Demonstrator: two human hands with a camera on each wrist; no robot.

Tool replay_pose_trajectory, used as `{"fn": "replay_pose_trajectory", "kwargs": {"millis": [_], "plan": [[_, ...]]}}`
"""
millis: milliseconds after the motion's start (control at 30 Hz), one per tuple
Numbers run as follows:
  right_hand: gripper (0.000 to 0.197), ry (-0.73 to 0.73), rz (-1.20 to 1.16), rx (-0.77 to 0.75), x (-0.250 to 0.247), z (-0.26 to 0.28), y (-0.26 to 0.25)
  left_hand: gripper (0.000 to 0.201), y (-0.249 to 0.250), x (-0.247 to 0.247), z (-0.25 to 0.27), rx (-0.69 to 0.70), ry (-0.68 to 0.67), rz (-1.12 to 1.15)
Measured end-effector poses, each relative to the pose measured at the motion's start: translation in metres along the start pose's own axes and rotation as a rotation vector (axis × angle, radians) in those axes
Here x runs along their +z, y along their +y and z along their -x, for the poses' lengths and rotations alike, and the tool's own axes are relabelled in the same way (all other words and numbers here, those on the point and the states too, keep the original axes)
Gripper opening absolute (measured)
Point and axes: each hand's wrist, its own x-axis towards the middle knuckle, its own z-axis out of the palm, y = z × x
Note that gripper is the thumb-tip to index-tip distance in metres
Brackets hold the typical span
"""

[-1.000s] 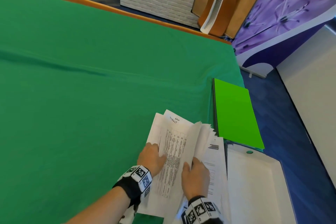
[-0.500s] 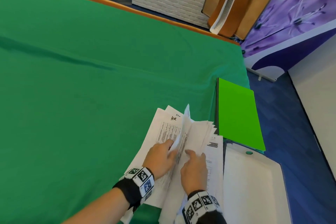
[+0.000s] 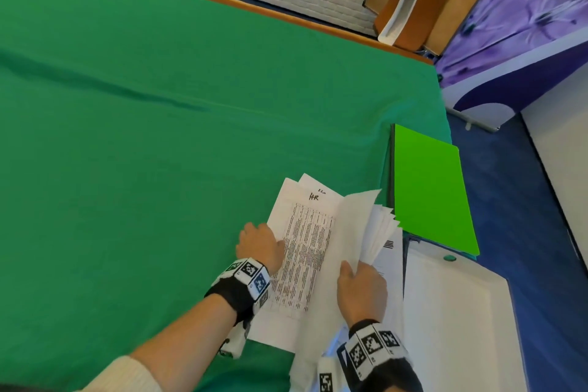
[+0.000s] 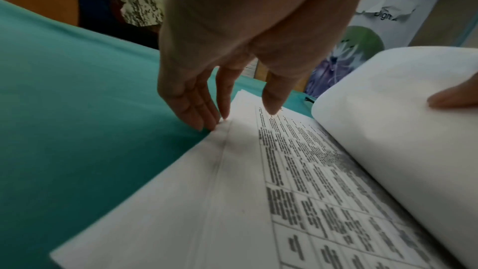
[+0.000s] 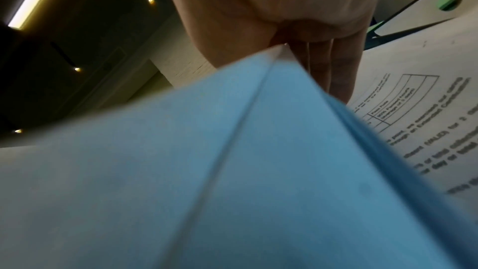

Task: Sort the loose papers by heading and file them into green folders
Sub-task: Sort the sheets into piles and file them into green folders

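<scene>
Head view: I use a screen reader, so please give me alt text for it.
Two hands leaf through a stack of printed white papers on a green tablecloth: the left hand rests at the stack's left edge and the right hand lifts several sheets. A bright green folder lies to the right.

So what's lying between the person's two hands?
In the head view, the printed sheet headed "HR" lies between the left hand and right hand.

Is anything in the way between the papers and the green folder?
Nothing visible. The papers lie on the green cloth right beside the green folder, and the folder's cover is bare. The right hand lifts some sheets; the left hand touches the pile's edge.
</scene>
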Motion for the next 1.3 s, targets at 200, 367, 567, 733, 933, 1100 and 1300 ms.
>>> {"fn": "replay_pose_trajectory", "kwargs": {"millis": [200,367,567,733,933,1100,1300], "plan": [[0.029,0.027,-0.020,-0.037,0.009,0.003,0.000,0.038,-0.003,0.001,-0.006,0.048,0.026,-0.071],[0.030,0.041,-0.001,-0.020,0.011,0.002,0.000,0.024,0.004,-0.003,0.001,0.310,0.115,-0.051],[0.030,0.082,-0.001,-0.005,0.006,0.001,-0.001,0.022,0.016,-0.004,0.013,0.526,0.161,-0.517],[0.029,0.080,-0.010,-0.019,0.008,-0.001,0.001,0.024,0.021,0.001,0.013,0.513,0.210,-0.465],[0.028,0.091,-0.015,-0.048,0.011,0.000,0.002,0.057,0.017,0.018,0.015,0.405,-0.006,-0.039],[0.029,0.076,0.001,-0.036,0.010,-0.002,0.006,0.063,0.013,0.022,0.013,0.337,-0.034,0.248],[0.032,0.069,-0.029,-0.041,0.009,-0.002,0.005,0.056,0.010,0.019,0.009,0.301,0.207,0.189]]}}
